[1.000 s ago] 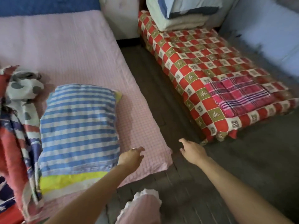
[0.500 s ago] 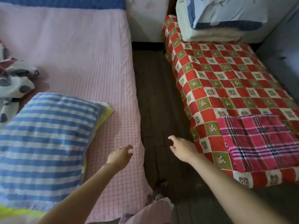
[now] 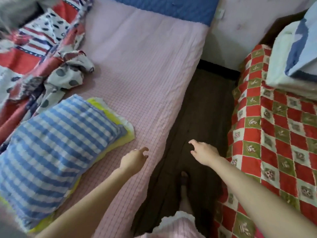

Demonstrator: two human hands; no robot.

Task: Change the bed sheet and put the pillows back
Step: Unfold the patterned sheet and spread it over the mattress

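View has swung left since a second ago; both hands, left hand point(image 3: 133, 159) and right hand point(image 3: 203, 152), still empty, fingers loosely spread. Striped pillow point(image 3: 51, 143) left of them, pink sheet point(image 3: 145, 66) ahead, not yet grabbed.

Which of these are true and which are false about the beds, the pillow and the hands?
1. The blue striped pillow lies on the pink checked sheet. True.
2. The left hand grips the pillow. False: it holds nothing and is over the sheet, beside the pillow.
3. The right hand is over the dark floor between the two beds. True.
4. The red checked cover is on the left bed. False: it is on the right bed.
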